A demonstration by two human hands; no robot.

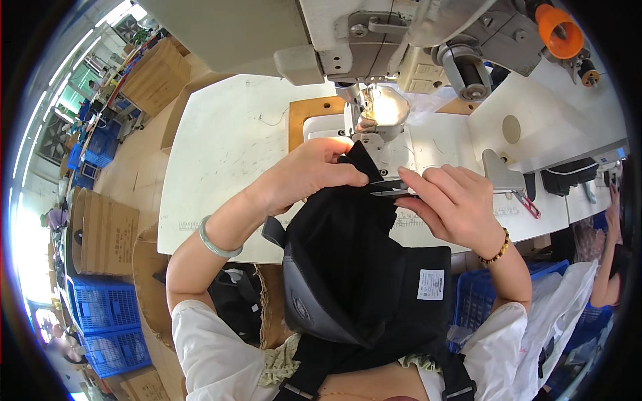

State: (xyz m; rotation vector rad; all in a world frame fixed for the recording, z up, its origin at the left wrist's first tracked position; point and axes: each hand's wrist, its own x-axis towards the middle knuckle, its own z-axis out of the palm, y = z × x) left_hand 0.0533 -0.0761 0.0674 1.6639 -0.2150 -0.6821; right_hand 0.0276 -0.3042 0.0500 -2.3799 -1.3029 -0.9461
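Observation:
A black sewn fabric item [354, 234] hangs over the table's near edge toward my lap, with a grey panel and a white label on it. My left hand [311, 166] is closed, pinching the item's upper edge by a black strap end [362, 160] just in front of the sewing machine's needle area [361, 110]. Close to those fingertips are the blades of small thread snips [386, 189], pointing left at the fabric. My right hand [451, 204] is closed around the snips, whose handles are mostly hidden by the fingers.
The white sewing table [227, 147] has loose thread bits on it. To the right lies a red-handled tool [529, 204]. Cardboard boxes [103, 230] and blue crates [110, 304] stand at left; another blue crate [475, 294] is below right. Another person's arm [607, 267] shows at far right.

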